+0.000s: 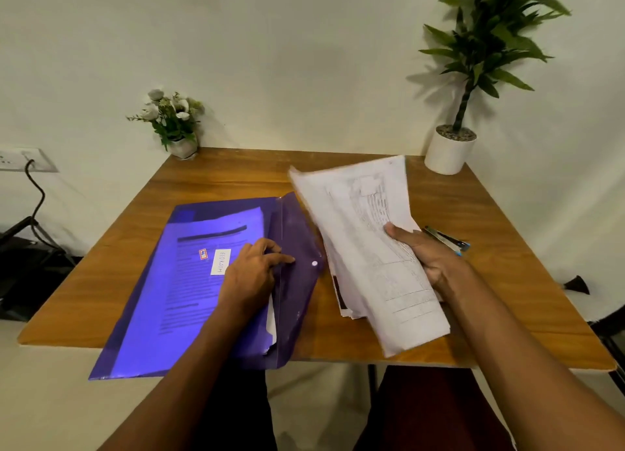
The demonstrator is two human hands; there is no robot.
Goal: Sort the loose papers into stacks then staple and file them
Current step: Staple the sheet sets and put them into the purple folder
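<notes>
Head view, centre of frame: a purple snap-button folder [162,281] lies on the wooden table [220,176]. Its flap [297,234] is thrown open to the right and printed sheets are inside. Your left hand [252,274] rests on the folder at its mouth, fingers loosely bent, index finger stretched toward the flap. Whether the thumb lifts the front sheet cannot be told. Your right hand [429,257], centre right, grips a sheaf of papers [365,220], thumb on top. The sheaf is tilted above a further paper pile [341,291] on the table. A stapler [446,241] lies just behind that hand.

Judgement: filing is the step in hand. Hold the mouth open with your left hand, square the sheaf's edges, and slide it in level so no corner catches the sheets inside. Whether the sheaf is stapled is not visible, so check first.

Markings: the white label [220,261] on the folder front appears to read "BEDROOM", set sideways. The small red sticker [203,254] beside it is illegible. Print on the papers is too blurred to read.
</notes>
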